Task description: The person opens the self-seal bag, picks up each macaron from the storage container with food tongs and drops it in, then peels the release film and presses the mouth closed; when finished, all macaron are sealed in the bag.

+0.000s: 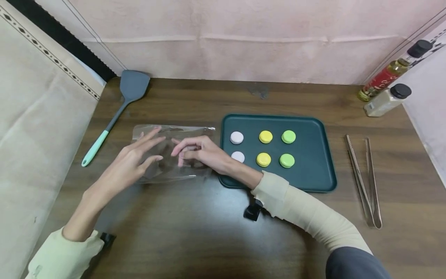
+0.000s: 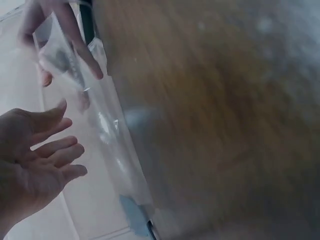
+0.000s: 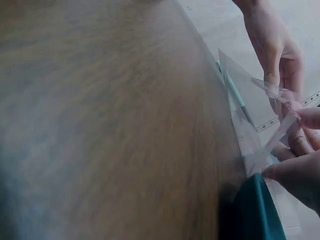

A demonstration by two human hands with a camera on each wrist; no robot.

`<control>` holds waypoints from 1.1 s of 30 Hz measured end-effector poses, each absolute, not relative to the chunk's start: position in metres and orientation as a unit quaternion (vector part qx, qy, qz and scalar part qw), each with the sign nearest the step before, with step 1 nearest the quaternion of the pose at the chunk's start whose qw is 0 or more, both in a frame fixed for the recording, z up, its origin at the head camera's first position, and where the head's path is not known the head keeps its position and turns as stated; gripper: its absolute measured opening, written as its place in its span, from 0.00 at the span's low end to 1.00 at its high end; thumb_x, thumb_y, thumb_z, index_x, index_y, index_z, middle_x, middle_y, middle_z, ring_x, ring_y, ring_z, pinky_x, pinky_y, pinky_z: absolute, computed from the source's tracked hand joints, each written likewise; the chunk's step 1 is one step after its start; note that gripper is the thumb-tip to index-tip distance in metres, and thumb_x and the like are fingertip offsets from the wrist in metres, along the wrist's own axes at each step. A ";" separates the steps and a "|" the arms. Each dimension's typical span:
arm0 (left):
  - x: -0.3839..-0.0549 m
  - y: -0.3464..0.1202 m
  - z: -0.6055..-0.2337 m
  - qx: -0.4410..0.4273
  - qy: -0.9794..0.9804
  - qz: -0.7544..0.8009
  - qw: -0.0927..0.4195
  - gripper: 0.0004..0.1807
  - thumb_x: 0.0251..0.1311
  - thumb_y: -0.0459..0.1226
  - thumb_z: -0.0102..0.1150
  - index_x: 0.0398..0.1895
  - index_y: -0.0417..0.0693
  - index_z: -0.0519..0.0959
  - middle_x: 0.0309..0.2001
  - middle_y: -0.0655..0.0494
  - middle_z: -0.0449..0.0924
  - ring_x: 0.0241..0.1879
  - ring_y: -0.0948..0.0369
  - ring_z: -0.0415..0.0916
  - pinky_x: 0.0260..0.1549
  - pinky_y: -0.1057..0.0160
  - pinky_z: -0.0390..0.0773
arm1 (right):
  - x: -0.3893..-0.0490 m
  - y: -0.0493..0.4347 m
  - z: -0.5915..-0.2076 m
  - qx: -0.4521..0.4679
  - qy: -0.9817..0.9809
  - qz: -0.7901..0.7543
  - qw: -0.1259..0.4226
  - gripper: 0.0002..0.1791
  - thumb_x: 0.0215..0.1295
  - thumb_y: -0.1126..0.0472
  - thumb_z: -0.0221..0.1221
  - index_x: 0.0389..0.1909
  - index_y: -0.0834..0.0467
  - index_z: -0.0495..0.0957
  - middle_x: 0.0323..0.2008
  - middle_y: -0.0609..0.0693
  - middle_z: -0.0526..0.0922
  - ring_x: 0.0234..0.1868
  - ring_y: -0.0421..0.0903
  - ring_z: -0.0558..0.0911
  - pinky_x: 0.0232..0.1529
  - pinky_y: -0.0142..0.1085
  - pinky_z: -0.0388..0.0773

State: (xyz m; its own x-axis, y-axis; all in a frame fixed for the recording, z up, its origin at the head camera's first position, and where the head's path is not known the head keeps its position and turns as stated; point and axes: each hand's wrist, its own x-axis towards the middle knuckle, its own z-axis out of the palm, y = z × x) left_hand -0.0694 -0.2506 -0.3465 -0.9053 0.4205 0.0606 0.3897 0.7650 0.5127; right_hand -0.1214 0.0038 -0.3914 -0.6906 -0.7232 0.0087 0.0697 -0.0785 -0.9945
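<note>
Plastic bag [image 1: 167,167] lies on the wooden table [image 1: 181,228] before pale walls [image 1: 244,54], right hand [image 1: 203,150] holding it, left hand [image 1: 131,159] spread.

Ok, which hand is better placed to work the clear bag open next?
Probably the right hand: its curled fingers appear to pinch the raised film of the clear bag. The left hand, spread open, seems to hold nothing.

Metal tongs [image 1: 373,186] lie at right near a red-labelled bottle [image 1: 386,79] and a black-capped jar [image 1: 383,102], a spatula [image 1: 134,86] at left.
</note>
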 end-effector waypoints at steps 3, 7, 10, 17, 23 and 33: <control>-0.074 -0.246 -0.346 0.215 0.939 0.268 0.013 0.27 0.74 0.28 0.67 0.73 0.32 0.77 0.83 0.34 0.64 0.77 0.23 0.60 0.73 0.27 0.64 | -0.123 0.004 -0.392 -0.276 0.600 -0.695 0.283 0.12 0.81 0.69 0.56 0.55 0.71 0.84 0.30 0.52 0.91 0.83 0.39 0.68 0.79 0.44 0.69; -0.079 -0.241 -0.345 0.202 0.942 0.267 -0.012 0.25 0.73 0.26 0.68 0.71 0.31 0.78 0.79 0.33 0.69 0.74 0.23 0.65 0.71 0.27 0.68 | -0.123 0.003 -0.393 -0.271 0.580 -0.715 0.282 0.12 0.81 0.70 0.55 0.52 0.73 0.83 0.32 0.53 0.92 0.83 0.39 0.69 0.73 0.41 0.75; -0.084 -0.240 -0.345 0.192 0.944 0.267 -0.014 0.23 0.72 0.26 0.68 0.69 0.31 0.80 0.77 0.33 0.72 0.73 0.23 0.67 0.69 0.27 0.70 | -0.123 0.003 -0.393 -0.258 0.553 -0.738 0.287 0.11 0.80 0.71 0.54 0.49 0.74 0.83 0.31 0.53 0.91 0.83 0.41 0.69 0.73 0.39 0.74; -0.090 -0.239 -0.348 0.164 0.949 0.269 -0.021 0.10 0.74 0.28 0.67 0.53 0.33 0.89 0.71 0.35 0.80 0.60 0.38 0.84 0.48 0.40 0.81 | -0.121 0.002 -0.398 -0.262 0.490 -0.777 0.297 0.14 0.79 0.73 0.52 0.45 0.62 0.86 0.29 0.50 0.90 0.85 0.49 0.67 0.84 0.44 0.62; -0.090 -0.241 -0.351 0.183 0.948 0.258 -0.039 0.14 0.72 0.26 0.69 0.58 0.33 0.86 0.73 0.35 0.79 0.55 0.39 0.84 0.42 0.45 0.81 | -0.120 0.000 -0.400 -0.280 0.471 -0.779 0.306 0.16 0.80 0.73 0.50 0.45 0.58 0.86 0.29 0.50 0.88 0.86 0.51 0.65 0.83 0.45 0.64; -0.091 -0.239 -0.350 0.210 0.940 0.262 -0.064 0.11 0.74 0.27 0.66 0.55 0.33 0.88 0.69 0.39 0.83 0.49 0.45 0.87 0.43 0.44 0.85 | -0.119 -0.002 -0.399 -0.254 0.446 -0.805 0.298 0.17 0.78 0.74 0.49 0.44 0.59 0.86 0.27 0.55 0.84 0.83 0.53 0.70 0.84 0.48 0.61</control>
